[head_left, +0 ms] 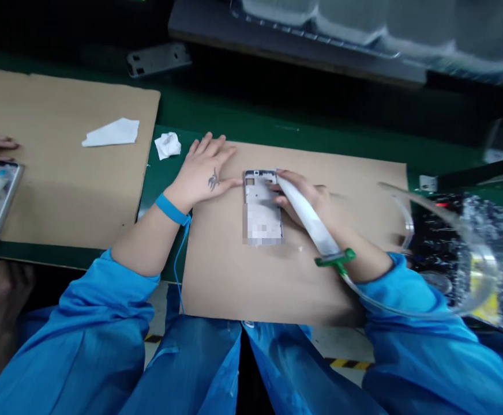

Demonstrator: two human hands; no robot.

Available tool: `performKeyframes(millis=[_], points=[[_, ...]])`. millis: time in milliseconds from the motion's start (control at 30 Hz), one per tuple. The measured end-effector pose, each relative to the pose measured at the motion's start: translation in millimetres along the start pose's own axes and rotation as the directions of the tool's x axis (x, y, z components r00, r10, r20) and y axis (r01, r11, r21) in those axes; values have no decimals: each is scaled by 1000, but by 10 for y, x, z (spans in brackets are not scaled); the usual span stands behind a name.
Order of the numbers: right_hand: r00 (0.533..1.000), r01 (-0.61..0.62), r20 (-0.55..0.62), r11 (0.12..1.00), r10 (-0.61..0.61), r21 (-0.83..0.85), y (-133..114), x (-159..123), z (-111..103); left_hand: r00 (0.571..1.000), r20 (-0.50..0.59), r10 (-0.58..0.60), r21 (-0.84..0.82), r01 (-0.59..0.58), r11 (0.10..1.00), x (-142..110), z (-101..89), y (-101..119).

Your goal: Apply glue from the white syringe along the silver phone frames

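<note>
On the cardboard sheet [234, 276] lies a phone frame [262, 204] — the left hand [203, 170] rests flat and open beside it, fingertips touching its edge — while the right hand [310, 199] grips a white syringe-like dispenser [310, 222] over it.

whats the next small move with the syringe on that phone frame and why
Probably draw the syringe tip slowly along the phone frame top edge: the right hand holds its tip at the frame's upper right, while the left hand lies flat, fingertips steadying the left edge.
</note>
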State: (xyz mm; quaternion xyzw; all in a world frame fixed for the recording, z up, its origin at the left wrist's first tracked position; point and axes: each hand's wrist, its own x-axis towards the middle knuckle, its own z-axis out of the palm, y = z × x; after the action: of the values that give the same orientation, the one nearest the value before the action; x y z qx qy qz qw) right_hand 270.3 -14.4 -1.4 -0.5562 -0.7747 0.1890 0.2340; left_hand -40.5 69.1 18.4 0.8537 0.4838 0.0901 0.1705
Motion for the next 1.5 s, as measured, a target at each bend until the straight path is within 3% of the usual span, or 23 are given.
performKeyframes(millis=[133, 267, 333, 400, 467, 567, 700, 833, 933, 1000, 1067, 1167, 1333, 1500], points=[[956, -275, -139, 956, 260, -102, 333, 436, -286, 997, 72, -26, 37, 23, 999, -2, -31, 26], [946, -241, -255, 962, 202, -131, 409, 713, -417, 990, 139, -26, 60, 18, 998, -11, -62, 79], [973, -133, -207, 980, 101, -150, 253, 752, -322, 985, 172, -28, 64, 18, 998, -15, -68, 108], [998, 18, -61, 984, -29, -179, 34, 786, -181, 982, 186, -34, 58, 24, 998, -15, -68, 140], [993, 117, 36, 972, -111, -204, -170, 865, -63, 979, 194, -56, 50, 47, 998, -17, -65, 178], [987, 160, 33, 968, -156, -192, -386, 1121, 35, 973, 211, -91, 41, 84, 996, -27, -53, 238], [933, 340, 153, 938, -326, -73, -632, 1746, 224, 965, 248, -80, 17, 78, 997, -43, -33, 279], [862, 443, 273, 897, -427, 3, -964, 2535, 568, 969, 233, -84, 22, 81, 997, -88, -21, 291], [857, 456, 302, 887, -417, -69, -1130, 3029, 796, 976, 203, -74, 0, 76, 997, -134, -2, 308], [883, 408, 303, 905, -358, -120, -1152, 3221, 890, 978, 195, -70, -16, 75, 997, -152, 14, 319], [910, 338, 308, 926, -276, -170, -1108, 3277, 920, 978, 198, -68, -22, 73, 997, -158, 26, 326], [914, 315, 334, 921, -230, -228, -960, 3169, 851, 977, 201, -74, -24, 80, 996, -152, 34, 332], [947, 285, 214, 934, -240, -214, -716, 3018, 689, 982, 176, -71, 1, 72, 997, -163, 55, 333], [906, 337, 337, 918, -255, -210, -721, 3087, 697, 988, 142, -56, 1, 57, 998, -190, 78, 341]])
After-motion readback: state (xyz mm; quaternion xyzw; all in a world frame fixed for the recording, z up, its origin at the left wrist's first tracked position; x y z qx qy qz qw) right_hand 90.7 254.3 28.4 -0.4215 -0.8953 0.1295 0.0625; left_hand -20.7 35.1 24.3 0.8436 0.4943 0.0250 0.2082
